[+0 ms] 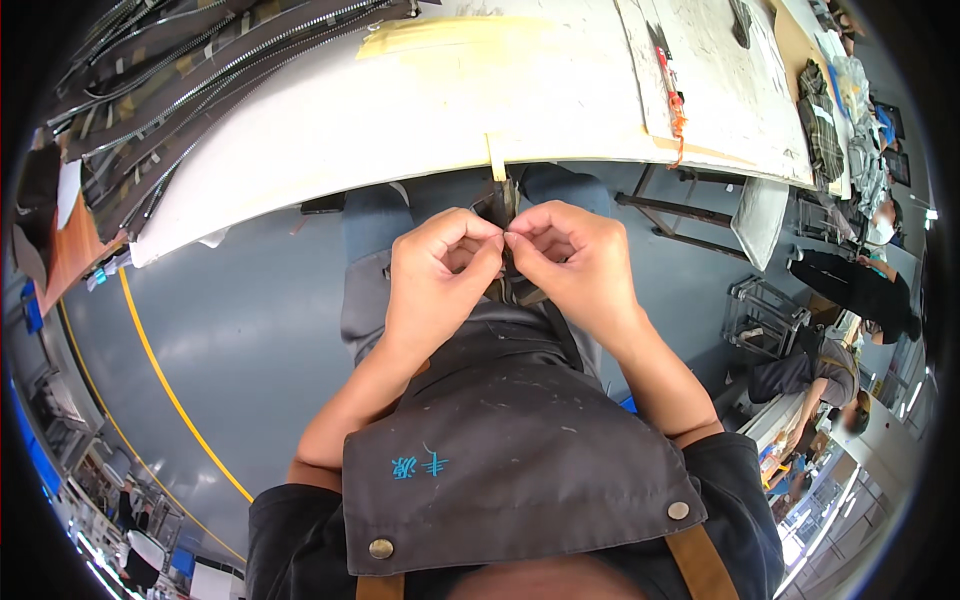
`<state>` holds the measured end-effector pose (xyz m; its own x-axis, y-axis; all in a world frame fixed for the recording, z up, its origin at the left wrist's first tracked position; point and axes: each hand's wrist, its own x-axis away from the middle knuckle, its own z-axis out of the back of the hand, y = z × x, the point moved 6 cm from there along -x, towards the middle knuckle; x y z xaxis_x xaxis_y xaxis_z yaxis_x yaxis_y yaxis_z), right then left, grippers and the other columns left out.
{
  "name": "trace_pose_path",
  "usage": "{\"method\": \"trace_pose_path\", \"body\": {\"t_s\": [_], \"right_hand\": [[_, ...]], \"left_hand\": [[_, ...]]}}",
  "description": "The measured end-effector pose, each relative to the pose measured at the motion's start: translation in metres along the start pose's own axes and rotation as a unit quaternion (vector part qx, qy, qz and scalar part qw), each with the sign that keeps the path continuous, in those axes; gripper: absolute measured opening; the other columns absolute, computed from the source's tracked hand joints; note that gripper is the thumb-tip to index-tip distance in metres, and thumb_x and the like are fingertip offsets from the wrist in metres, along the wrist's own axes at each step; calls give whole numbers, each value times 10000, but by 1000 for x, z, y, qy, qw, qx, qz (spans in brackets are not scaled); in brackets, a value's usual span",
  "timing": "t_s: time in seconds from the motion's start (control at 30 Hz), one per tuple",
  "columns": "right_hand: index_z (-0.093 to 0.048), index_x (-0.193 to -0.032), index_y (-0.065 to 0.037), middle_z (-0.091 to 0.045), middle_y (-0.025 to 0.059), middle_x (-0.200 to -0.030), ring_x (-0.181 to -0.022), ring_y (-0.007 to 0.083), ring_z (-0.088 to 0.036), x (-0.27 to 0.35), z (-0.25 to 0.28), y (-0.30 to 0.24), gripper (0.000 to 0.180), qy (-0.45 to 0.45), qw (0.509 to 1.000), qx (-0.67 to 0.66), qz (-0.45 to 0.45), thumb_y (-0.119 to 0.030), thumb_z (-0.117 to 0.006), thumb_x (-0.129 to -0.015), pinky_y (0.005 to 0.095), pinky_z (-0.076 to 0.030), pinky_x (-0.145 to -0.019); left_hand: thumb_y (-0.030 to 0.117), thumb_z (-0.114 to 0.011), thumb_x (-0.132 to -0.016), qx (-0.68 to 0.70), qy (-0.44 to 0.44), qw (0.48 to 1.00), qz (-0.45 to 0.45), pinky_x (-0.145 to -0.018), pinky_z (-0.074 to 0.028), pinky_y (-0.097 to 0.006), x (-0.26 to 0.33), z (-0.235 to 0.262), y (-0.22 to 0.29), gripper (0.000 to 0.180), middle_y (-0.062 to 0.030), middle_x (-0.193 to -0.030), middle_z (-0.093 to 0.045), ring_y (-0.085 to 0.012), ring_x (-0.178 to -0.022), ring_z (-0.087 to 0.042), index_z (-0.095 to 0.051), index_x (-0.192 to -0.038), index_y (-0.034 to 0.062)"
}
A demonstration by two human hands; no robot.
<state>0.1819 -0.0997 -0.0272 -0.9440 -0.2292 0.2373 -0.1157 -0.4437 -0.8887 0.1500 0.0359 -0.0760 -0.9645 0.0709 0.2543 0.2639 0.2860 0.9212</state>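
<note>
Both hands meet over the lap, just below the bench [330,130] edge. The left hand [440,275] and the right hand [570,262] are curled nearly closed, thumbs and forefingers pinched together at 12 o'clock of the knuckles on a small dark strip [508,205], probably a zipper end, which runs up toward a pale tape tab [496,157] hanging off the bench edge. Most of the strip is hidden behind the fingers.

To do this well, I judge the pinch should stay right at the fingertips, both hands close together so the narrow piece does not twist, and the pull kept in line with the strip.

A heap of dark zipper lengths [190,70] lies on the bench at 10 o'clock. A yellowish patch of tape [450,40] sits at 12 o'clock. A grey cutting board [715,80] at 1 o'clock carries a red-handled tool [668,75]. The grey apron [500,450] bears a small blue embroidered mark [420,465] at 6 o'clock. A yellow floor line [165,390] curves at 8 o'clock.
</note>
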Motion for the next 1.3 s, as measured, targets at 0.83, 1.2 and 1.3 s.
{"method": "trace_pose_path", "body": {"t_s": [0.83, 1.2, 1.3], "right_hand": [[-604, -802, 22, -650, 94, -717, -621, 133, -652, -9, 1, -10, 84, 59, 984, 112, 124, -3, -673, -762, 258, -528, -556], [-622, -803, 12, -649, 85, -726, -610, 129, -639, -11, 1, -2, 60, 48, 996, 46, 66, 9, -666, -763, 247, -520, -559], [-620, -808, 12, -650, 83, -741, -619, 129, -641, -13, 1, 3, 62, 36, 999, 18, 35, 5, -666, -766, 247, -521, -558]], "left_hand": [[-15, -608, -829, -112, 22, 992, -49, -611, -522, -224, -11, -1, 14, 23, -46, -751, -646, -80, -693, -627, -588, -842, -13], [-34, -578, -849, -165, 42, 983, -67, -592, -510, -224, -17, -2, 23, 27, -34, -760, -610, -77, -678, -603, -570, -832, -14], [-23, -598, -835, -125, 39, 991, -17, -577, -498, -215, -21, -1, 20, 25, -32, -739, -618, -68, -647, -590, -580, -824, -10]]}}
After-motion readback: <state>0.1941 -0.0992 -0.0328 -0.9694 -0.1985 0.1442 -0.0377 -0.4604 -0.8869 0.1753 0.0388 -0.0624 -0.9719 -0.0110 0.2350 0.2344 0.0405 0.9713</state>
